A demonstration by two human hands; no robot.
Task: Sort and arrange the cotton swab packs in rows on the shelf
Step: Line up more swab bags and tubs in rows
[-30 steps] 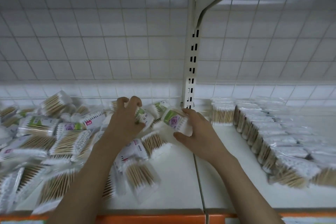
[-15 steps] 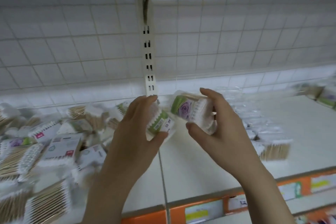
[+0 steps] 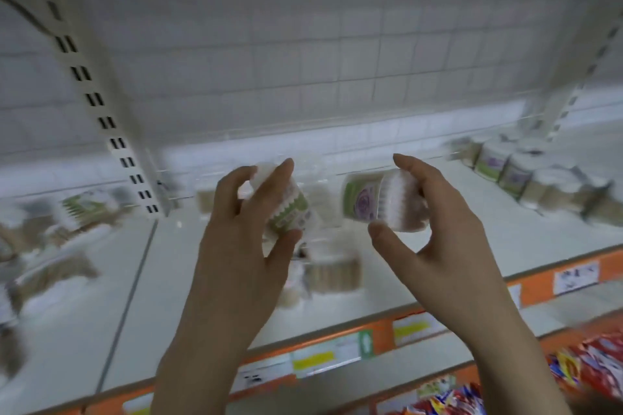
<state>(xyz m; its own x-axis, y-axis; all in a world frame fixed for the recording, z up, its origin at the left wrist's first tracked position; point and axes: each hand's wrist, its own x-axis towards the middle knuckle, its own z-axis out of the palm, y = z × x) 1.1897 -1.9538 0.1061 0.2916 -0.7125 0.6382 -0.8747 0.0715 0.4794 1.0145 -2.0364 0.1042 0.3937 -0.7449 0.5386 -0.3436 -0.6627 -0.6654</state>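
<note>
My left hand [image 3: 236, 246] grips a cotton swab pack [image 3: 286, 209] with a green and white label, held above the white shelf [image 3: 455, 226]. My right hand [image 3: 435, 222] grips a second pack [image 3: 377, 200] with a green and purple flower label. Both packs hang in the air near each other. A blurred heap of loose swab packs [image 3: 60, 239] lies on the shelf at the left. A row of packs [image 3: 330, 269] shows behind my hands. Upright labelled packs [image 3: 512, 175] stand in rows at the far right.
A slotted white upright [image 3: 111, 131] divides the shelf sections at the left. The shelf's orange front rail [image 3: 381, 337] carries price tags. Colourful red packets [image 3: 580, 371] lie on the lower shelf at bottom right. A white grid back panel closes the rear.
The view has swung right and blurred. Both hands have lifted their packs off the heap and carried them rightward. The rows at the far right have come into view.
</note>
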